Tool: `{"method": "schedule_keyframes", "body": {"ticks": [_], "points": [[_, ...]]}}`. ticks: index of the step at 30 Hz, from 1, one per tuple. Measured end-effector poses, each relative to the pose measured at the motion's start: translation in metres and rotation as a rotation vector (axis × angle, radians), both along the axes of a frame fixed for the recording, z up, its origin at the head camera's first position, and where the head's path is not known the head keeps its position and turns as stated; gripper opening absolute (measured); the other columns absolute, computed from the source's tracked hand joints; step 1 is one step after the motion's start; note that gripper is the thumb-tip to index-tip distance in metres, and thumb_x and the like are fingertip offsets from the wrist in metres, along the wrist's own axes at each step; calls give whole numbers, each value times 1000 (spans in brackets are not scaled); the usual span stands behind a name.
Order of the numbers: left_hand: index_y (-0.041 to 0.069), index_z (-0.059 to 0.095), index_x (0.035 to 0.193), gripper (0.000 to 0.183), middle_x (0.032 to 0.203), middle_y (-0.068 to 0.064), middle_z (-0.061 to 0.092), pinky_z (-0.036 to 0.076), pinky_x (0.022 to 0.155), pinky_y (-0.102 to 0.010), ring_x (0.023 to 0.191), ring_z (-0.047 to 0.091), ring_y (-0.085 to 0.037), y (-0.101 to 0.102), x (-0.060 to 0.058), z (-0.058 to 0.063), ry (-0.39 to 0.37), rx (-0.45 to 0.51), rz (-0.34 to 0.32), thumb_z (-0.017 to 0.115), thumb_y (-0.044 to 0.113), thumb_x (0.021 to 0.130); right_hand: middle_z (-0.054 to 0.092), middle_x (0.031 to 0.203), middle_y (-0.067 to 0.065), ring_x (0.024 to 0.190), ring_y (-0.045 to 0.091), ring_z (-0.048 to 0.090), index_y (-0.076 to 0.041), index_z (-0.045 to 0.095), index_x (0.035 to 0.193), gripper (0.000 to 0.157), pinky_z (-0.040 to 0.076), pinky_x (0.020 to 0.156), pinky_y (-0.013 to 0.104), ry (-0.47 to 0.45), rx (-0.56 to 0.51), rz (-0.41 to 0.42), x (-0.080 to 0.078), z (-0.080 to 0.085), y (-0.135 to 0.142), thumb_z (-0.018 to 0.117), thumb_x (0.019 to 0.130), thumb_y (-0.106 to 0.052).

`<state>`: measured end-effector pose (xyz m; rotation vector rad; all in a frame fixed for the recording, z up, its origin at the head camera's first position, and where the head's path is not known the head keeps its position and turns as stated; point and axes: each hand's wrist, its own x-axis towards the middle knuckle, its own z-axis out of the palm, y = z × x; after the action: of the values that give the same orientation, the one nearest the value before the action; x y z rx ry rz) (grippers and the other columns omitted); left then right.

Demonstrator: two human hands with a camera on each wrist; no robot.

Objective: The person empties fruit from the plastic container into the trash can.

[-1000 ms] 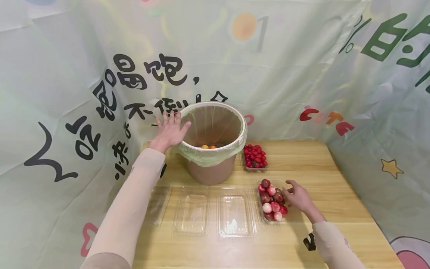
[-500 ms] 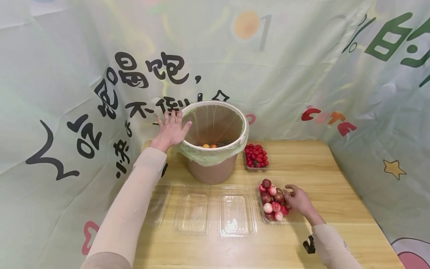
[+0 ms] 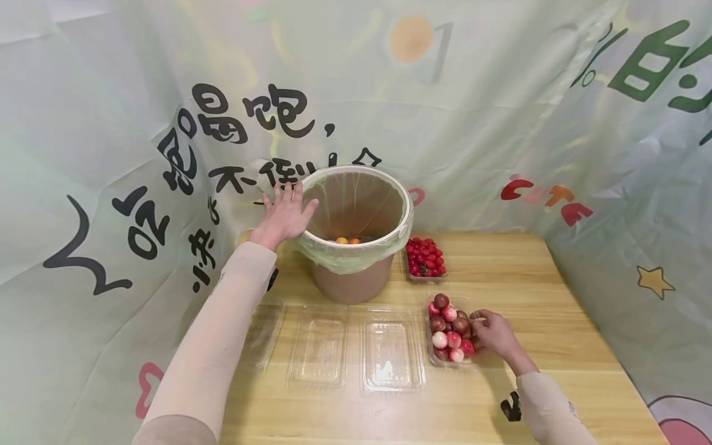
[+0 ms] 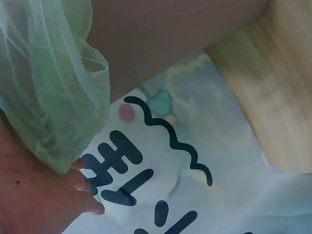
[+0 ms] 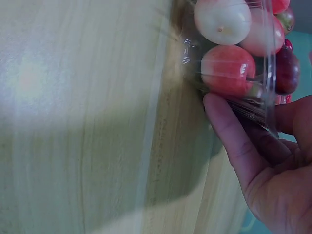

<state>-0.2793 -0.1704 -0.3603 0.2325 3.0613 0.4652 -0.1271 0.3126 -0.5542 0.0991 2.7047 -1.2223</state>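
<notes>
A clear plastic box (image 3: 434, 360) filled with round dark-red and pink-white fruits (image 3: 453, 340) sits at the right of the table. My right hand (image 3: 495, 334) grips its right side; in the right wrist view the fingers (image 5: 226, 122) reach under the box wall while the thumb side is up at the rim. My left hand (image 3: 280, 216) rests with spread, straight fingers on the left rim of a brown bin (image 3: 350, 281). A pale green liner bag (image 4: 53, 83) folds over that rim and overlaps the left palm. Several orange-yellow fruits (image 3: 348, 240) lie deep inside the bin.
Behind the fruit box stands another box of small red fruits (image 3: 425, 258), close to the bin. Clear containers (image 3: 318, 352) line up left of the fruit box on the wooden table (image 3: 500, 266). Printed fabric walls (image 3: 473, 123) enclose the back and sides.
My right hand has closed in on the box's right side and taken hold of it. The box and fruits have shifted slightly, tipping a little leftward. My left hand stays on the bin rim.
</notes>
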Motion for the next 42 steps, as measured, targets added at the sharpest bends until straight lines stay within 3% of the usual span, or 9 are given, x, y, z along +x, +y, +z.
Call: {"method": "schedule_keyframes", "body": {"ticks": [12, 19, 27, 32, 38, 42], "points": [[3, 5, 169, 81, 173, -32, 4, -9, 126, -74, 161, -4, -54, 1, 1, 2, -10, -16, -1, 18, 57, 111, 75, 94, 31, 63, 25, 75, 18, 54, 128, 34, 64, 55, 40, -46, -115, -9, -6, 21, -1, 49, 103, -4], [4, 4, 169, 80, 174, -31, 3, -11, 126, -73, 161, -5, -54, 0, 1, 2, -16, -14, 6, 19, 56, 111, 73, 105, 35, 73, 25, 76, 18, 51, 134, 38, 66, 62, 44, -55, -153, 8, -21, 44, -4, 47, 105, -7], [4, 5, 169, 80, 174, -31, 3, -10, 126, -73, 160, -6, -55, 0, -1, 0, -15, -19, 5, 18, 56, 110, 68, 113, 40, 80, 24, 76, 20, 48, 137, 42, 67, 66, 44, 4, -203, 37, -40, 77, -6, 43, 107, -10], [4, 6, 169, 80, 174, -31, 3, -9, 126, -74, 161, -5, -54, -1, 0, 0, -11, -22, 7, 20, 55, 110, 70, 108, 34, 77, 20, 75, 19, 47, 137, 42, 67, 67, 44, 24, -216, 37, -54, 101, -8, 43, 109, -13], [4, 5, 169, 79, 174, -31, 2, -10, 125, -74, 161, -6, -54, -1, 1, 0, -14, -23, 13, 19, 55, 110, 64, 123, 40, 76, 13, 74, 19, 47, 139, 46, 67, 69, 42, 29, -229, 38, -70, 130, -14, 42, 110, -17], [4, 6, 169, 78, 174, -30, 4, -9, 125, -74, 161, -6, -54, 1, 1, 1, -6, -26, 21, 19, 54, 110, 66, 120, 37, 74, 10, 73, 19, 49, 137, 46, 67, 69, 42, 56, -227, 42, -80, 148, -17, 42, 109, -17]]}}
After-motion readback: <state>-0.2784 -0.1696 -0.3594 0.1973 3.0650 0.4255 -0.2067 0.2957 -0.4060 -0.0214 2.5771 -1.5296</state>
